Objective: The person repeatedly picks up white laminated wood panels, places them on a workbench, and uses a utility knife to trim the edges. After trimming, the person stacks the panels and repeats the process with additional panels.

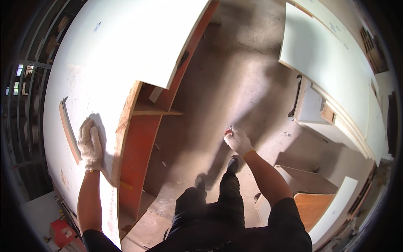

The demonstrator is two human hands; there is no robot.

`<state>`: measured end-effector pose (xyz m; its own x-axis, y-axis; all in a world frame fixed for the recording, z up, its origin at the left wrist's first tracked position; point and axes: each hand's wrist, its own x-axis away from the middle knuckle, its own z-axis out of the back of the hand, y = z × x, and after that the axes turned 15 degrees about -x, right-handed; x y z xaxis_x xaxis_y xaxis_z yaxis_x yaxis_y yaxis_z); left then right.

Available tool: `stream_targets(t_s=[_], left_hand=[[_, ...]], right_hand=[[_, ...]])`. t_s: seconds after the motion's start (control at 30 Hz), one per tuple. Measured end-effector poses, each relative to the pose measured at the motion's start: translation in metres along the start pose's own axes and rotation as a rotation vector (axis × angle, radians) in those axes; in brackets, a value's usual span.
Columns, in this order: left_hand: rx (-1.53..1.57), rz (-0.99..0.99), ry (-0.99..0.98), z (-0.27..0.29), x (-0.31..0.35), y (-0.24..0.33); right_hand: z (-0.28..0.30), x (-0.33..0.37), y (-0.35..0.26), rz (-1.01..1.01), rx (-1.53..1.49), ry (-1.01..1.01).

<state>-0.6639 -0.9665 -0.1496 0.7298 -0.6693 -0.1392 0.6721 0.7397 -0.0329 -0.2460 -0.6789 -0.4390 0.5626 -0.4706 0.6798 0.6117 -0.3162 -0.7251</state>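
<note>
The left hand (90,145), in a knitted white work glove, lies palm down with fingers extended and close together on a large white panel (109,54), between its left edge and its bare-wood right edge. It grips nothing that shows. Just beside its outer side lies a narrow wooden strip (68,130), running toward the panel's far end; whether glove and strip touch cannot be told.

The right hand (239,142), gloved alike, hangs over the concrete floor (226,71), well apart from the panel's right edge. Its fingers are curled closed around a small red object (228,131), mostly hidden, so its kind cannot be told.

Beneath the panel's stepped right edge, an open cabinet carcass shows red-orange boards (140,155) and a shelf (156,110). Across the floor to the right, another white panel (312,46) tops stacked boards, with a dark bar handle (296,96) below its near left corner. Nearer, an orange-brown board (315,206) stands beside a curved-looking white strip (336,206).
</note>
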Motion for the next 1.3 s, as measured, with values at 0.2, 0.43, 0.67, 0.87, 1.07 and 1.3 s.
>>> stream_targets(t_s=[0.2, 0.43, 0.67, 0.87, 1.07, 1.3], left_hand=[[-0.305, -0.738, 0.473, -0.021, -0.085, 0.018], [0.177, -0.505, 0.164, -0.081, -0.273, 0.1], [0.172, -0.456, 0.078, -0.088, -0.305, 0.114], [0.156, -0.492, 0.119, -0.093, -0.323, 0.124], [0.162, -0.48, 0.095, -0.079, -0.32, 0.122], [0.062, -0.543, 0.123, -0.078, -0.317, 0.131]], right_hand=[[-0.034, -0.12, -0.151, -0.005, 0.463, -0.132], [-0.059, -0.339, -0.27, 0.104, 0.611, -0.02], [-0.048, -0.503, -0.302, 0.067, 0.644, 0.135], [-0.046, -0.561, -0.302, 0.028, 0.63, 0.199], [-0.042, -0.547, -0.293, 0.018, 0.569, 0.203], [-0.027, -0.383, -0.286, 0.05, 0.425, 0.073]])
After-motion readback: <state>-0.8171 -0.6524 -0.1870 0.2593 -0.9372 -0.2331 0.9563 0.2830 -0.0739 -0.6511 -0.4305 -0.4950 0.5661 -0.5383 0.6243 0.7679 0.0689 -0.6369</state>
